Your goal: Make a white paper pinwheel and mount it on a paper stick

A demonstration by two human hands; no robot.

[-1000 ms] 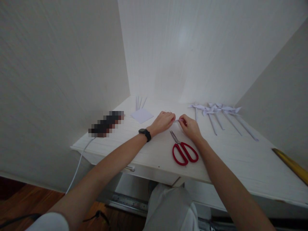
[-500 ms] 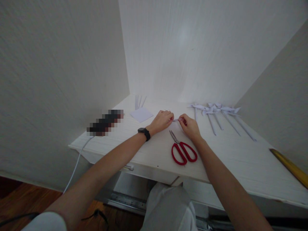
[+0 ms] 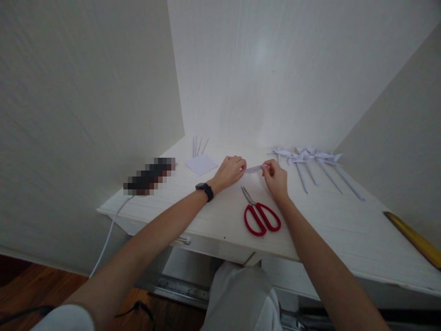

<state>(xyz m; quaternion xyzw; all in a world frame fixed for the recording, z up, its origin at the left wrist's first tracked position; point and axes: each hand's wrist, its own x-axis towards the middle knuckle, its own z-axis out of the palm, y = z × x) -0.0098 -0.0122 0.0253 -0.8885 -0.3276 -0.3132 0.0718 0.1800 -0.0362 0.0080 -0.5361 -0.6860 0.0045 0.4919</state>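
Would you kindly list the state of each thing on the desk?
paper strip: pinched between left hand and right hand
scissors: shut, lying flat
pinwheels: finished, laid in a row
paper square: flat
sticks: lying loose

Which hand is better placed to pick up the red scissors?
Probably the right hand: the red scissors lie just below it, handles toward its wrist. The left hand sits farther away.
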